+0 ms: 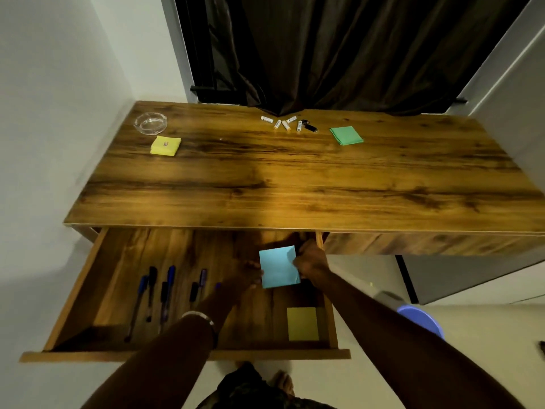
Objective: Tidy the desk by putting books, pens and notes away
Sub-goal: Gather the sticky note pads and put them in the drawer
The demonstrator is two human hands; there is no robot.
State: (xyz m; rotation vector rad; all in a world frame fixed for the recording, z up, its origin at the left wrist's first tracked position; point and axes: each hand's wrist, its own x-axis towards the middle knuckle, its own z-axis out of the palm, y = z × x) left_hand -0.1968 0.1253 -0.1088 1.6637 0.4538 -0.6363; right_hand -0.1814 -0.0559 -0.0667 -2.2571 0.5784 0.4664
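A blue pad of sticky notes is held over the open drawer, near its right side. My right hand pinches the pad's right edge. My left hand touches its left edge; the light is too dim to tell whether those fingers curl round it. A yellow pad lies in the drawer's near right corner. Several pens lie in the drawer's left half. On the desk top sit a yellow pad at far left and a green pad at far right.
A glass ashtray stands at the desk's far left corner. Several small batteries and dark caps lie at the back by a dark curtain. A blue bucket is on the floor to the right.
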